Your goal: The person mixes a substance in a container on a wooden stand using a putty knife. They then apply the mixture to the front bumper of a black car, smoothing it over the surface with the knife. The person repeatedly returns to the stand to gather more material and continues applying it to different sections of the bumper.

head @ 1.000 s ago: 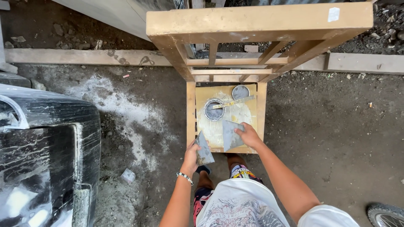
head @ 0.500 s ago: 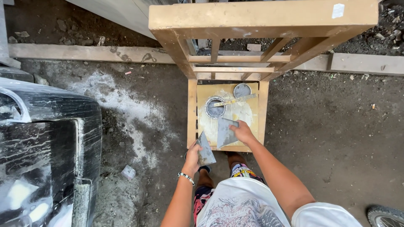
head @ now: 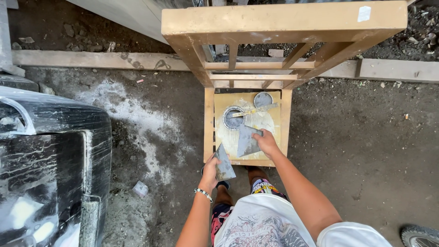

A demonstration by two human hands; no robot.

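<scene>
Head view: the left hand point(head: 211, 170) has its grip closed on a putty knife point(head: 224, 163) at the wooden frame's point(head: 209, 123) near edge. The right hand point(head: 266, 142) clasps a second putty knife point(head: 247, 141) over the board point(head: 270, 122), near the open can point(head: 233, 117). Best to keep both blades flat and scrape slowly.

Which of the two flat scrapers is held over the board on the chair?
The scraper in the right hand, the gray blade; the left hand holds its scraper off the chair's edge.
</scene>
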